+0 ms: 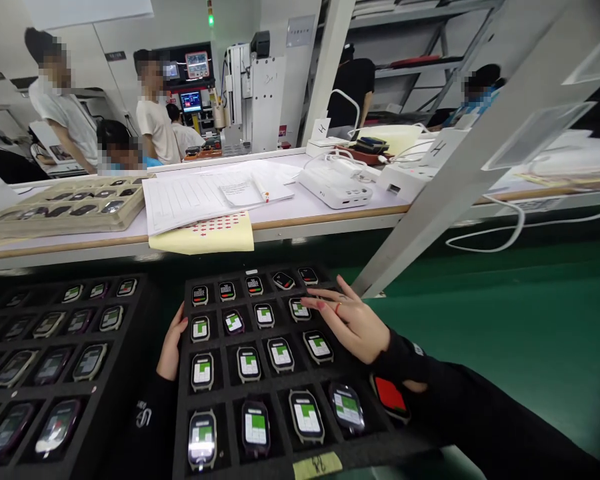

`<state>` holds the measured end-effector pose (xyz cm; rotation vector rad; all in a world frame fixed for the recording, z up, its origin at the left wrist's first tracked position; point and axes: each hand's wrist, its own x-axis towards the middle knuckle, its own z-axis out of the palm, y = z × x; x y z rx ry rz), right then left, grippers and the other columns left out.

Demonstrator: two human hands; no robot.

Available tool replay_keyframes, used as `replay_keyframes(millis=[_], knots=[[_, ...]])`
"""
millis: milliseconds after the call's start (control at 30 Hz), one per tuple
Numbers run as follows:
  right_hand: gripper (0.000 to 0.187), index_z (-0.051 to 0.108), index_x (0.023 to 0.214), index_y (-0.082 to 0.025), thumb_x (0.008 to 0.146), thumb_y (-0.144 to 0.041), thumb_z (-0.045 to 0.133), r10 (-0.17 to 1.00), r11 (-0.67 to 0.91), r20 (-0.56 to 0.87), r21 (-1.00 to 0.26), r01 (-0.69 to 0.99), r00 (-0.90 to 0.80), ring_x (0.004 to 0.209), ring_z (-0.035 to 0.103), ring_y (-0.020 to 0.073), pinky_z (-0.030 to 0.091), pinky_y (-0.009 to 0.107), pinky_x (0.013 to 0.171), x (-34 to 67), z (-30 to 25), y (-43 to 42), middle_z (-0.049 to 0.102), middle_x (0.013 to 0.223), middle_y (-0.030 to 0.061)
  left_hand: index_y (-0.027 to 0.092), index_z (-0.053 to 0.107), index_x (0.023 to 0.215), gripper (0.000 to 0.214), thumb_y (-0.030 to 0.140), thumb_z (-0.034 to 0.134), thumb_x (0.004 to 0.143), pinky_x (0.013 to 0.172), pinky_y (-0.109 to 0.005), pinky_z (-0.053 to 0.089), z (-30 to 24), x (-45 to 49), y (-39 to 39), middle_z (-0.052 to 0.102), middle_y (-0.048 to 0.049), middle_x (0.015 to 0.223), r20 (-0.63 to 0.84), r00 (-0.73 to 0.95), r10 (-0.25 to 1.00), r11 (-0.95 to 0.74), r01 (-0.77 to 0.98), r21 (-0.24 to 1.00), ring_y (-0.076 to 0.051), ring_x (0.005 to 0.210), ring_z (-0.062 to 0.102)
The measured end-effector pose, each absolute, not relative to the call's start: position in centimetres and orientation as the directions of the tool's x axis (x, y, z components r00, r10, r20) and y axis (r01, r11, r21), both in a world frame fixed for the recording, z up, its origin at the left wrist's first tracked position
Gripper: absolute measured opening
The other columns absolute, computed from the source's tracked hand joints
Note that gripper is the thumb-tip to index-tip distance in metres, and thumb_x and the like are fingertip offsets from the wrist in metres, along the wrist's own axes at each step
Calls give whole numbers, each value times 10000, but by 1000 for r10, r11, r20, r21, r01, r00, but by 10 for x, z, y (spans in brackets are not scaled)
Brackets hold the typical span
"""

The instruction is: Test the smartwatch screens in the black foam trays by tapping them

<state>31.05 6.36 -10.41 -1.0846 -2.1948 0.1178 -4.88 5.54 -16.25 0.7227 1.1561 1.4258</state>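
Note:
A black foam tray [215, 399] of smartwatches lies before me, one watch per compartment. My left hand [171, 343] grips its left side, with some fingers hidden behind the edge. Over the right part of the tray, my right hand [353, 323] has its fingers stretched out. Its fingertips are at a smartwatch [300, 309] in the second row; I cannot tell if they touch it. Most screens show green and white blocks, while the back row shows dark screens with coloured marks. A red-screened smartwatch [391, 397] sits partly under my right wrist.
Another black tray [113, 347] of watches stands at the left. Beyond is a bench [280, 230] with papers [190, 197], a beige tray [125, 217] and a white box [335, 188]. A slanted metal post [420, 213] rises at the right. Several people are behind the bench.

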Motion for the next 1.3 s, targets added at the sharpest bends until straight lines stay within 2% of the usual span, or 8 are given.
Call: replay_keyframes(millis=[167,367,633,800,1033,1233,1300], knots=[[360,706,1040,-222,1022,-175,349,666,715,587,-328,617,-460,1149,617,247,132,583,1190,298,-109,61,735,1044,24,227,527,1386,698,407,685,730,1147,-396,347,-157,-46,48,507,-47,1464,-165,-171,971,91,-371,924,-312,1403,385],[343,690,1088,-225,1016,-172,358,681,705,562,-327,630,-470,1153,616,264,142,611,1178,305,-114,58,733,1051,32,252,499,1409,682,393,649,759,1148,-373,343,-155,-43,43,490,-18,1479,-153,-154,976,87,-368,926,-295,1417,363],[361,697,1089,-221,1016,-198,344,692,696,525,-305,650,-495,1164,605,274,148,640,1162,303,-123,61,732,1048,51,234,508,1404,680,387,647,757,1155,-377,327,-154,-43,42,489,-31,1480,-138,-168,976,73,-347,935,-298,1417,363],[375,684,1126,-229,1029,-197,322,683,698,563,-314,643,-466,1185,591,260,140,615,1176,305,-115,62,725,1079,34,237,515,1398,693,378,665,736,1154,-387,329,-155,-44,43,491,-34,1478,-151,-168,974,80,-370,926,-302,1413,371],[406,709,1097,-226,1039,-252,309,697,712,473,-371,596,-539,1141,619,254,136,608,1184,273,-92,65,726,1071,48,238,540,1377,676,361,672,725,1137,-400,355,-153,-44,44,499,-37,1471,-151,-178,972,82,-346,935,-321,1413,366],[406,729,966,-222,1017,-197,327,626,779,521,-390,491,-580,1130,623,242,112,582,1193,232,-95,66,738,1030,44,245,532,1386,673,340,659,731,1121,-397,371,-149,-41,41,532,-32,1442,-161,-192,968,94,-317,944,-321,1400,388],[393,727,974,-215,1008,-179,337,621,783,542,-392,483,-567,1126,625,248,98,589,1190,228,-102,66,742,1007,47,241,543,1375,663,334,654,729,1123,-395,365,-147,-41,40,551,-30,1424,-153,-191,970,86,-317,944,-319,1397,392]])
